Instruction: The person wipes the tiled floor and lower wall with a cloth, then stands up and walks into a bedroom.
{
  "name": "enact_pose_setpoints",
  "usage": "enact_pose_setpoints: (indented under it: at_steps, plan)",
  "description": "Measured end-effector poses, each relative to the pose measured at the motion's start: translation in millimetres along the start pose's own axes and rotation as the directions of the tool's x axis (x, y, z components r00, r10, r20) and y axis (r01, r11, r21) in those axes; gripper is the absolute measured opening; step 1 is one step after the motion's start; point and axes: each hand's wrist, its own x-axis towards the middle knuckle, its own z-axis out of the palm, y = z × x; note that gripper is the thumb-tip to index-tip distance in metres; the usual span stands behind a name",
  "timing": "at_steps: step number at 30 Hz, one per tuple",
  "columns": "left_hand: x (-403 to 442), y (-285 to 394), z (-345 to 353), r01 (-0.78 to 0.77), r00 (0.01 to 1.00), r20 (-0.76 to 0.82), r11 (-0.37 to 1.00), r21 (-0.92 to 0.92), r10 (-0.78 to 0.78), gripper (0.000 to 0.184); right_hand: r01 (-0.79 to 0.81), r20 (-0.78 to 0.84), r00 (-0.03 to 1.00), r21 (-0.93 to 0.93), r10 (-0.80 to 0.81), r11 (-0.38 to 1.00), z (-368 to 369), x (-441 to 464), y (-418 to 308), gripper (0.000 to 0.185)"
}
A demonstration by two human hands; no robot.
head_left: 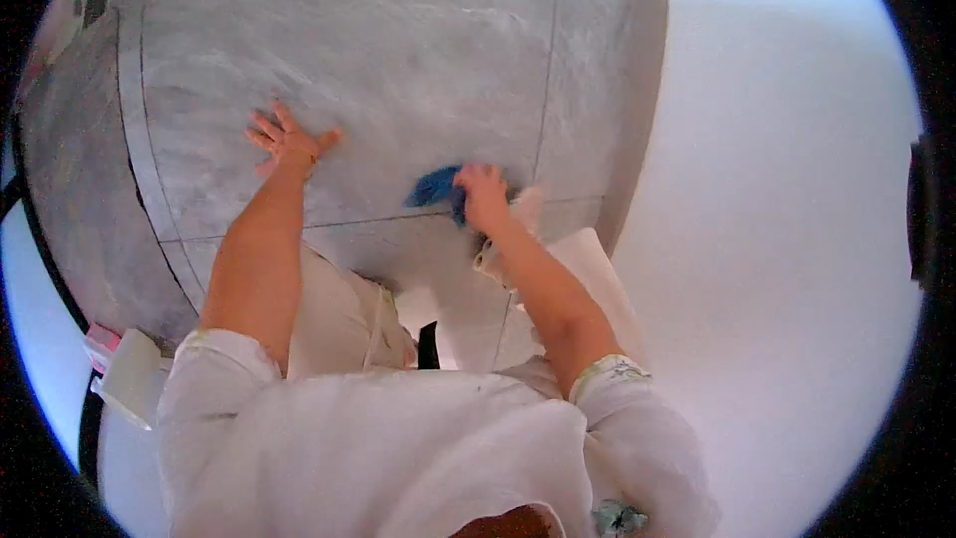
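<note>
- At the far left, a small pink item (102,344) is lying just beside a pale, box-like object (134,376); we are not managing to tell what either one is.
- Next, the gray floor (378,70) is spreading across the middle of the view, with thin dark lines running through it.
- On that floor, our left hand (287,142) is resting bare, holding nothing, its fingers fanned wide and its arm reaching nearly straight.
- Below, our white trousers (334,314) are showing past the left arm, and our white shirt (398,448) is filling the bottom of the view.
- Between our legs, a short black strip (428,346) is showing.
- Toward the middle, the blue cloth (433,187) is lying against the floor near a dark line, one part sticking out to the left of the fingers.
- Right beside it, our right hand (483,194) is grasping that cloth, fingers bunched over it; its edges are looking blurred.
- Farther right, a gray-brown skirting band (642,120) is bordering the floor.
- Beyond that, a white wall (787,189) is taking up the right side, with a dark object (921,214) showing at the edge.
</note>
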Motion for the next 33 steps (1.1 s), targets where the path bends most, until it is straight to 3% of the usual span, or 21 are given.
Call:
enact_pose_setpoints:
  at_steps: [2,3,4,5,6,8,11,13,14,15,17,19,21,24,26,28,30,33]
  plan:
    - [1,4,-1,0.054,0.999,0.000,0.999,-0.004,-0.054,0.131,-0.034,-0.263,0.961,0.208,0.090,0.977,-50,47,26,0.035]
    - [1,7,-1,0.090,0.996,-0.002,0.996,-0.004,-0.090,0.131,0.046,-0.412,0.911,0.068,-0.014,0.997,-87,68,42,0.035]
    - [-3,6,0,0.082,0.996,-0.023,0.997,-0.004,-0.082,0.131,-0.046,-0.411,0.911,-0.021,0.033,0.999,-95,95,87,0.035]
    - [-1,3,7,0.078,0.996,-0.048,0.997,0.006,-0.078,0.131,0.088,-0.430,0.899,-0.016,-0.086,0.996,-122,121,110,0.033]
    - [5,6,13,0.073,0.995,-0.075,0.997,0.015,-0.072,0.131,0.089,-0.288,0.953,-0.027,-0.093,0.996,-121,157,167,0.025]
    - [13,1,24,0.068,0.993,-0.096,0.997,0.036,-0.064,0.130,0.014,-0.225,0.974,0.013,-0.011,1.000,-129,206,205,0.031]
    - [39,-9,46,0.011,0.981,-0.194,0.995,0.100,0.009,0.130,-0.266,-0.424,0.889,-0.166,0.175,0.950,-86,172,163,0.042]
    - [63,-25,61,-0.056,0.950,-0.298,0.991,0.125,0.091,0.129,-0.260,-0.428,0.880,-0.069,0.206,0.963,-39,98,147,0.050]
    - [73,-37,75,-0.090,0.923,-0.361,0.988,0.129,0.131,0.129,-0.258,-0.420,0.873,0.034,0.248,0.966,-8,48,140,0.052]
    - [76,-39,77,-0.130,0.888,-0.427,0.984,0.122,0.170,0.128,-0.340,-0.399,0.869,-0.056,0.291,0.939,13,0,123,0.054]
    - [58,-28,64,-0.110,0.919,-0.369,0.990,0.092,0.137,0.127,-0.375,-0.331,0.876,-0.008,0.352,0.927,50,-89,100,0.056]
    - [31,-13,35,-0.053,0.947,-0.311,0.995,0.082,0.076,0.125,-0.444,-0.183,0.876,0.054,0.445,0.895,48,-119,84,0.056]
    - [-9,9,22,0.045,0.967,-0.256,0.995,0.092,-0.020,0.123,-0.433,-0.246,0.865,0.076,0.438,0.898,37,-101,95,0.057]
    - [-12,53,27,-0.094,0.913,-0.368,0.968,0.233,0.177,0.120,-0.439,-0.293,0.851,0.061,0.436,0.897,-8,-8,113,0.055]
    - [-37,114,31,-0.170,0.930,-0.284,0.958,0.231,0.233,0.122,-0.343,-0.390,0.862,0.018,0.322,0.939,-40,68,134,0.055]
    - [-54,156,30,-0.243,0.940,-0.207,0.959,0.147,0.270,0.125,-0.344,-0.353,0.874,0.037,0.335,0.938,-83,118,138,0.051]
    - [-52,168,38,-0.266,0.940,-0.210,0.963,0.048,0.270,0.128,-0.318,-0.405,0.868,-0.011,0.286,0.948,-76,119,139,0.049]
    - [-55,171,27,-0.243,0.950,-0.169,0.962,0.125,0.262,0.133,-0.270,-0.380,0.897,-0.065,0.226,0.961,-31,54,122,0.049]
